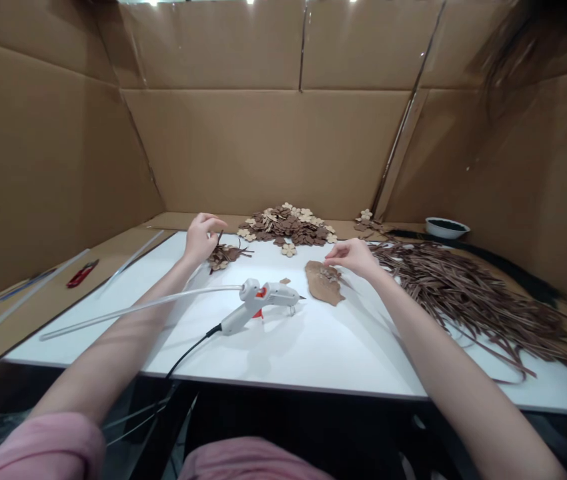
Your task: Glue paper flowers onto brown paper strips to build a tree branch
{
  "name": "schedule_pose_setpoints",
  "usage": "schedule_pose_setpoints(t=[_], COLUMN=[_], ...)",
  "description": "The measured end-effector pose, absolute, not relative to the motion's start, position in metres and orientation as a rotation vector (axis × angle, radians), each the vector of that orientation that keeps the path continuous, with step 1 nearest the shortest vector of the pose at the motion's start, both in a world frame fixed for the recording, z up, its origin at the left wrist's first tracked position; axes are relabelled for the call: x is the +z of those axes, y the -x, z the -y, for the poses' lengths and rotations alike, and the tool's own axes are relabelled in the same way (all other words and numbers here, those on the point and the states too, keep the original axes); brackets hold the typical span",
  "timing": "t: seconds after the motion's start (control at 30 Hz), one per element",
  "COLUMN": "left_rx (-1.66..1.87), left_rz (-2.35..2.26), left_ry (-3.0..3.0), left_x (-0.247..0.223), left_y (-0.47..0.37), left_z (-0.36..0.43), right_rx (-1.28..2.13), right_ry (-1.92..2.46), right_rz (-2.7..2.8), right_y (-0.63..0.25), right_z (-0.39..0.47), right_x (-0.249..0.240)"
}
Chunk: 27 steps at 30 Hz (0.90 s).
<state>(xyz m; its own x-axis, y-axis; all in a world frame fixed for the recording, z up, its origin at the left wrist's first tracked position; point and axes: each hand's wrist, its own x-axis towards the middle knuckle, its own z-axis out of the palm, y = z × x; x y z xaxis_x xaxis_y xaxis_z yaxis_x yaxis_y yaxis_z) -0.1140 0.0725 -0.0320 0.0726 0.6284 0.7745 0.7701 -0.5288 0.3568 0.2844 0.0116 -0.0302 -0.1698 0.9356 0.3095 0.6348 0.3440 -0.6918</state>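
My left hand [202, 239] is over a small heap of flowers with thin brown strips as stems [223, 257]. Its fingers are curved and look apart, and one dark strip stands up close beside the fingertips. My right hand [354, 257] is closed in a pinch at the upper right edge of an irregular brown scrap [324, 288] with whitish glue-like residue. What lies between those fingertips is too small to make out. Between my arms rests a white hot glue gun [251, 310] with an orange trigger, its nozzle towards the scrap and a long clear glue stick in its back.
A pile of brown and cream flower cutouts [296, 227] lies at the back; one cream flower [288, 250] sits in front. Brown strips [463, 293] cover the right side, near a white bowl [446, 229]. A red cutter [82, 274] lies left. Cardboard walls [263, 147] enclose the table.
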Motion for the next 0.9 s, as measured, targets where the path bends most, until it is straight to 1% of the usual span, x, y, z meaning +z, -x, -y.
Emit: schedule_pose_setpoints(t=[0.17,0.33,0.47,0.63,0.9], left_rx=[-1.472,-1.371,-1.298,-1.280,-1.539], left_rz=[1.563,1.900,1.993,1.974,1.772], left_ry=[2.161,2.246,2.323,2.356,2.186], left_x=[-0.032,-0.037,-0.042,-0.044,-0.033], left_y=[0.119,0.128,0.131,0.134,0.130], left_z=[-0.072,-0.072,-0.074,-0.077,-0.068], right_rx=[0.373,0.470,0.554,0.523,0.486], right_ry=[1.420,1.357,1.281,1.260,1.260], right_rz=[1.751,1.614,1.584,1.613,1.641], right_y=[-0.293,-0.298,-0.296,-0.292,-0.282], right_z=[-0.009,-0.015,-0.015,-0.009,-0.004], right_x=[-0.024,-0.027,-0.028,-0.024,-0.021])
